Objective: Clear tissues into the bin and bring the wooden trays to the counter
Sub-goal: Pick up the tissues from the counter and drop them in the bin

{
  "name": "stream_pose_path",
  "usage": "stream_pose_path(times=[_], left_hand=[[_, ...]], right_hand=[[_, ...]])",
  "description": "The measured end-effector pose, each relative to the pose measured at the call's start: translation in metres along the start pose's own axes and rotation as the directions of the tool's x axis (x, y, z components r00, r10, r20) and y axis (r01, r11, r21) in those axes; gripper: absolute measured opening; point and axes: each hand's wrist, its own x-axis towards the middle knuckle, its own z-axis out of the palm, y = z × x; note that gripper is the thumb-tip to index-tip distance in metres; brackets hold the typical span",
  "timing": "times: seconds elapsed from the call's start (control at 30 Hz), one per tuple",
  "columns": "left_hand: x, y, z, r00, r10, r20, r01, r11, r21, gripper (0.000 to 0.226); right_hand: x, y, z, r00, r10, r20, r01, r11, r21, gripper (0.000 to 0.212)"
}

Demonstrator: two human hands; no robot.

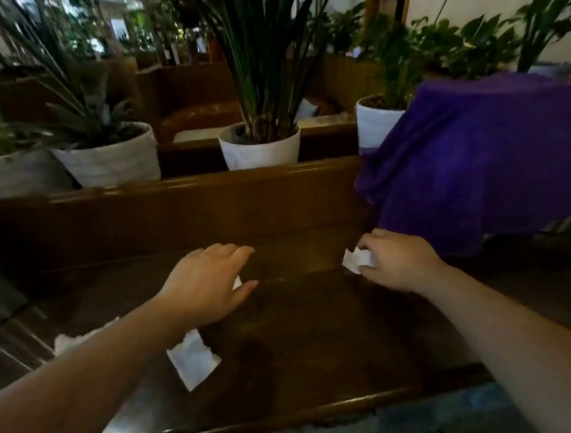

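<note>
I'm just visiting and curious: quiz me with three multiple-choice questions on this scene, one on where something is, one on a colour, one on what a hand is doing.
1. Where does the flat tissue lie?
A. on the dark wooden surface
B. in a plant pot
C. on the cloth

2. What colour is the cloth at right?
A. red
B. purple
C. yellow

3. What is the right hand doing?
A. resting open and empty
B. holding a pot
C. pinching a crumpled tissue

Answers:
1 A, it lies on the wood under the left forearm.
2 B, the draped cloth is purple.
3 C, its fingers close on white paper.
</note>
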Motion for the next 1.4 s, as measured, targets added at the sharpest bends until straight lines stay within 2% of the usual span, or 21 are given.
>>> stream_pose_path(times=[0.07, 0.2, 0.3, 0.37, 0.47, 0.67, 0.73, 0.87, 1.0, 1.1, 1.2, 1.3, 1.4], left_hand=[[0.006, -0.002, 0.011, 0.999, -0.035, 0.016, 0.035, 0.999, -0.024, 0.058], [0.006, -0.012, 0.032, 0.998, -0.044, 0.041, 0.045, 0.999, -0.028, 0.051], [0.009, -0.025, 0.037, 0.993, -0.075, 0.090, 0.078, 0.996, -0.036, 0.048], [0.013, -0.030, 0.038, 0.980, -0.089, 0.178, 0.096, 0.995, -0.031, 0.045], [0.016, -0.038, 0.042, 0.963, -0.089, 0.254, 0.097, 0.995, -0.019, 0.040], [0.014, -0.049, 0.055, 0.949, -0.033, 0.313, 0.020, 0.999, 0.043, 0.050], [0.016, -0.049, 0.055, 0.939, -0.004, 0.344, -0.011, 0.999, 0.041, 0.043], [0.012, -0.052, 0.042, 0.966, 0.011, 0.257, -0.013, 1.000, 0.005, 0.020], [-0.010, -0.068, 0.006, 0.993, -0.063, 0.102, 0.073, 0.992, -0.103, 0.020], [-0.038, -0.086, -0.015, 0.995, -0.096, -0.020, 0.094, 0.991, -0.097, 0.017], [-0.070, -0.106, -0.025, 0.987, -0.159, -0.023, 0.156, 0.984, -0.082, 0.018], [-0.099, -0.123, -0.024, 0.978, -0.208, -0.007, 0.207, 0.977, -0.056, 0.021], [-0.124, -0.136, -0.017, 0.974, -0.226, -0.014, 0.226, 0.974, -0.023, 0.022]], right_hand=[[0.007, 0.007, 0.005, 1.000, 0.023, 0.008, -0.023, 1.000, -0.014, 0.047], [0.023, 0.011, 0.022, 0.999, 0.033, 0.029, -0.035, 0.997, 0.074, 0.042], [0.032, 0.009, 0.028, 0.995, 0.048, 0.091, -0.057, 0.994, 0.097, 0.038], [0.036, 0.006, 0.033, 0.992, 0.055, 0.113, -0.069, 0.990, 0.125, 0.028], [0.038, -0.001, 0.037, 0.995, 0.074, 0.060, -0.083, 0.982, 0.168, 0.009], [0.035, -0.036, 0.026, 0.999, -0.043, 0.023, 0.036, 0.970, 0.241, 0.010], [0.031, -0.054, 0.017, 0.997, -0.078, 0.010, 0.071, 0.951, 0.302, 0.010], [0.018, -0.104, -0.005, 0.983, -0.186, -0.006, 0.171, 0.893, 0.417, 0.013], [0.005, -0.161, -0.013, 0.937, -0.348, -0.035, 0.324, 0.829, 0.456, 0.015], [0.007, -0.201, -0.007, 0.888, -0.456, -0.057, 0.432, 0.786, 0.443, 0.018], [0.011, -0.233, 0.006, 0.841, -0.538, -0.060, 0.517, 0.765, 0.383, 0.020], [0.013, -0.250, 0.019, 0.798, -0.602, 0.026, 0.560, 0.757, 0.335, 0.023], [0.015, -0.258, 0.022, 0.763, -0.628, 0.154, 0.572, 0.767, 0.291, 0.036]])
